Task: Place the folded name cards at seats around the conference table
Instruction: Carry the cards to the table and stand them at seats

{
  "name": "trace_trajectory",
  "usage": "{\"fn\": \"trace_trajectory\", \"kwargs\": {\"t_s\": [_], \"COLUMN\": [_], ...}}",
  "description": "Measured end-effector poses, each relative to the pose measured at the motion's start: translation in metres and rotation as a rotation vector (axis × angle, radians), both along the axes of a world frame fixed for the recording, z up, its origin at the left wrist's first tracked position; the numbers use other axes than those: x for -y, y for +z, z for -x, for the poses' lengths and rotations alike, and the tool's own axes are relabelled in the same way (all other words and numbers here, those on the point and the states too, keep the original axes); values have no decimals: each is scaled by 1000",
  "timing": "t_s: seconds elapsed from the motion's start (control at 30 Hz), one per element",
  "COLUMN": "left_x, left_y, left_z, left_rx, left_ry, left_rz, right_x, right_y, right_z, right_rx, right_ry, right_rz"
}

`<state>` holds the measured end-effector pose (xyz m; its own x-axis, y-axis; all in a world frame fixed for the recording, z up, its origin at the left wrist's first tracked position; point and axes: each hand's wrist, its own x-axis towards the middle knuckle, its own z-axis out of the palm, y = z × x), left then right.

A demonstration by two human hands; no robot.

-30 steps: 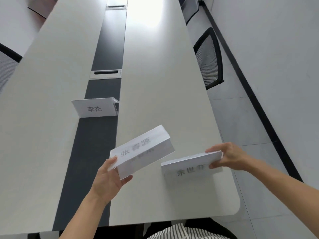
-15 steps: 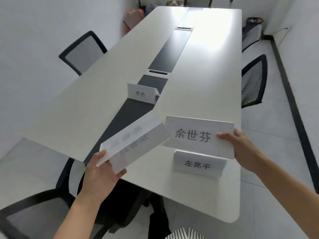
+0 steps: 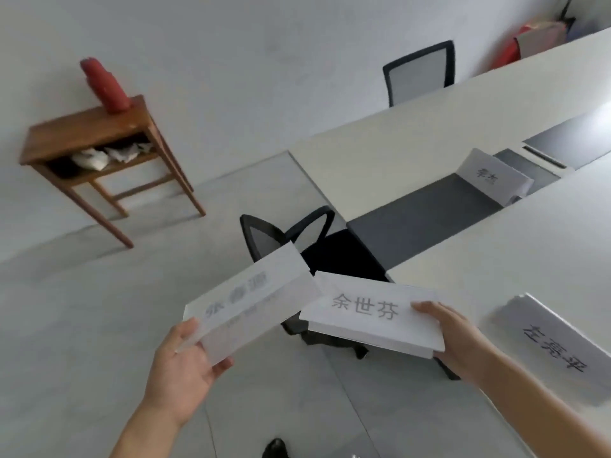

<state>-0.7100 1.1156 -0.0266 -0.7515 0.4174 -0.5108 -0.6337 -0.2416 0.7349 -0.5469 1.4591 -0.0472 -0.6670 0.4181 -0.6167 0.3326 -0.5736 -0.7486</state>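
View swung left, left hand [image 3: 180, 365] gripping one folded card [image 3: 251, 302] by its corner, right hand [image 3: 453, 338] pinching a second card [image 3: 370, 315] at its end, both cards now off the table [image 3: 380, 153] edge above a black chair [image 3: 274, 239], third card [image 3: 555, 348] still standing on the table, wooden stand [image 3: 92, 133] newly visible.

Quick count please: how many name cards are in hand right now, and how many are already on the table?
Cards held: 2, the blurred card in the left hand and the 余世芬 card in the right hand.
Cards on the table: 2, the 左亮平 card and the far card.
Total: 4 cards in view.
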Motion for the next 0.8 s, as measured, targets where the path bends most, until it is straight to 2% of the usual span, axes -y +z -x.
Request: {"fn": "trace_trajectory", "kwargs": {"t_s": [0.2, 0.4, 0.57, 0.8], "left_x": [146, 273, 310, 317], "left_y": [-6, -8, -13, -36], "left_z": [21, 72, 127, 239], "left_rx": [28, 55, 77, 125], "left_ry": [256, 454, 495, 523], "left_rz": [31, 188, 203, 207], "right_x": [112, 227, 275, 277], "right_y": [-8, -9, -18, -41], "right_z": [95, 194, 265, 381], "right_rx": [63, 87, 129, 142], "right_ry": [218, 277, 297, 313], "right_rz": [-29, -2, 39, 38]}}
